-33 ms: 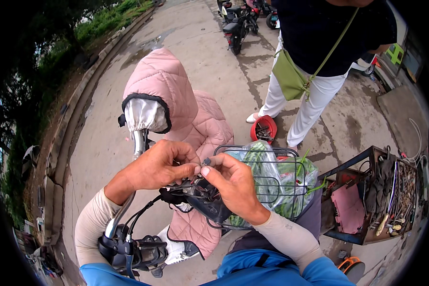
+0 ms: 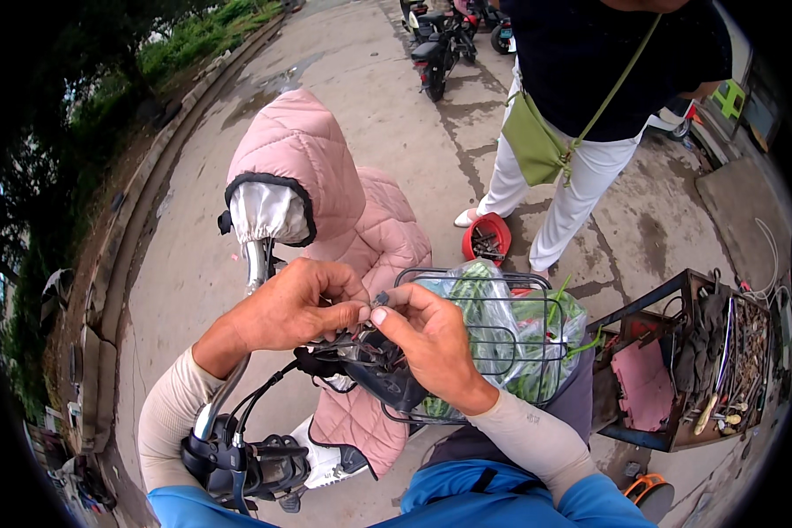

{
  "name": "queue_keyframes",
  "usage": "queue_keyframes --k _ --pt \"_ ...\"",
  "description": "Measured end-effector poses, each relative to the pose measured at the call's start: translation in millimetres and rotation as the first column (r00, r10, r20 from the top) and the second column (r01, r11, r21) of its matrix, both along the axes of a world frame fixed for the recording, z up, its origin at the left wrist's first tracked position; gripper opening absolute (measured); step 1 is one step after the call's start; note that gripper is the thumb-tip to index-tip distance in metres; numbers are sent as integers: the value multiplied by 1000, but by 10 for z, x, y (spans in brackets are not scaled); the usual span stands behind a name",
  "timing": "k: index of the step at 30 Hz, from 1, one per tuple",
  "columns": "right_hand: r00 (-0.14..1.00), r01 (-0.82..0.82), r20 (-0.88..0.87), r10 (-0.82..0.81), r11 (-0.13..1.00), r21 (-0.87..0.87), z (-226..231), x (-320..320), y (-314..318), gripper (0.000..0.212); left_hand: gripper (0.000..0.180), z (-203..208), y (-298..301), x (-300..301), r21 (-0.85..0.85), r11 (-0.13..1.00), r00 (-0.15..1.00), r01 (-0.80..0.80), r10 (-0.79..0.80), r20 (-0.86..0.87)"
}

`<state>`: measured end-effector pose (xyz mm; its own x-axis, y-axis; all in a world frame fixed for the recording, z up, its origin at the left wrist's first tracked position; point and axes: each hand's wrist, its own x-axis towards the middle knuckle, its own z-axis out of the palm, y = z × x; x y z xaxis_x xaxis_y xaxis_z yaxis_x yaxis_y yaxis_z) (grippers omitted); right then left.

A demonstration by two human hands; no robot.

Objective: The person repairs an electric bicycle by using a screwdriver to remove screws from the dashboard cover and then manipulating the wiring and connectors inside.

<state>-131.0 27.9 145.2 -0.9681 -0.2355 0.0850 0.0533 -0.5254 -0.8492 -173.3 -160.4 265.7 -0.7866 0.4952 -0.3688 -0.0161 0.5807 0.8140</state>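
My right hand (image 2: 440,343) pinches a small dark grey piece (image 2: 381,299) between thumb and forefinger; its exact kind is too small to make out. Close against it, my left hand (image 2: 299,304) is closed in a pinch too, and whatever lies between its fingertips is hidden. Both hands are over the handlebar area of a bike, above a black housing (image 2: 383,378) with dark cables. A pink quilted cover (image 2: 304,167) drapes over the far handlebar grip and down the front. Beside my right hand is a black wire basket (image 2: 475,330) with green vegetables (image 2: 537,343) in clear plastic bags.
A person in white trousers (image 2: 563,194) with a green shoulder bag (image 2: 532,141) stands ahead to the right. A red bucket (image 2: 488,238) of metal parts sits by their feet. At right is an open metal toolbox (image 2: 669,440) full of tools. Motorbikes (image 2: 436,57) are parked farther off.
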Motion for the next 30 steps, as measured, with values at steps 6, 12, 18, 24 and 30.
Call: queue_keyframes --k 6,12,18,24,30 --pt "981 -90 150 124 973 -214 96 -4 28 17 15 3 0 -1 -13 1000 1000 -5 5 -1" --pt "962 -121 209 176 960 -251 106 -36 40 16 10 -34 4 8 2 999 982 43 -42 -183" --pt "967 -120 197 163 969 -217 122 -38 39 15 12 14 30 29 -54 998 982 36 -45 -186" --pt "999 -52 -7 51 992 -113 74 -61 50 29 14 22 30 20 -49 996 984 80 -87 -158" --pt "995 -73 -81 59 982 -176 80 -71 113 25 16 10 11 16 -78 991 978 109 -121 -170"
